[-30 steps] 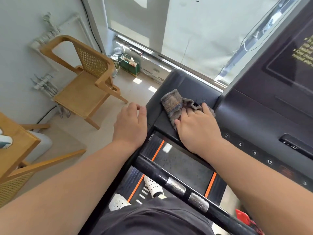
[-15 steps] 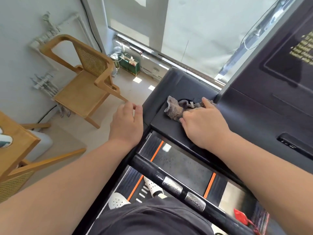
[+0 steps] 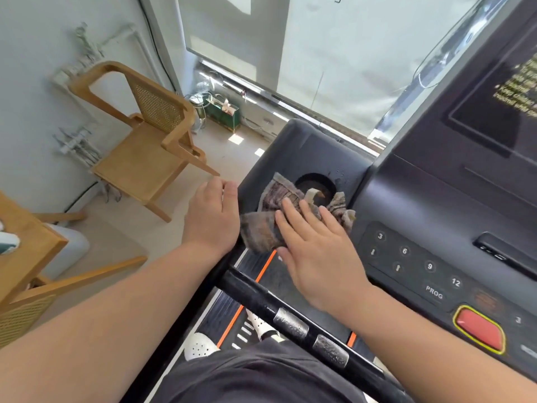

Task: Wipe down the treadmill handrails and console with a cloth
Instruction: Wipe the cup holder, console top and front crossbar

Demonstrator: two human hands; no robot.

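**Cloth pressed flat on the left wing of the treadmill console**

The right hand [image 3: 315, 251] lies palm down, fingers [image 3: 293, 212] extended and slightly spread, pressing a grey-brown striped cloth [image 3: 268, 225] against the dark console [image 3: 406, 205]; it does not clench the fabric. The cloth is rumpled and sits at the near left corner of the console wing, its upper edge lapping the rim of a round cup recess [image 3: 315, 184] at 12 o'clock from the hand. One flap hangs over the console's near edge above the belt [image 3: 276, 277]. The left hand [image 3: 212, 216] rests open over the outer left edge of the console, at 9 o'clock from the cloth and just beside it, grasping nothing that can be seen. At 3 o'clock from the right hand lies the keypad [image 3: 415, 263], with numbered keys and a "PROG" key; a red stop button [image 3: 479, 330] sits at 4 o'clock. A black crossbar [image 3: 290, 318] with two metal sensor plates runs beneath the right forearm. White perforated shoes [image 3: 200, 346] stand on the deck. A wooden cane-backed chair [image 3: 148, 141] stands on the floor at 10 o'clock, well apart from the treadmill.
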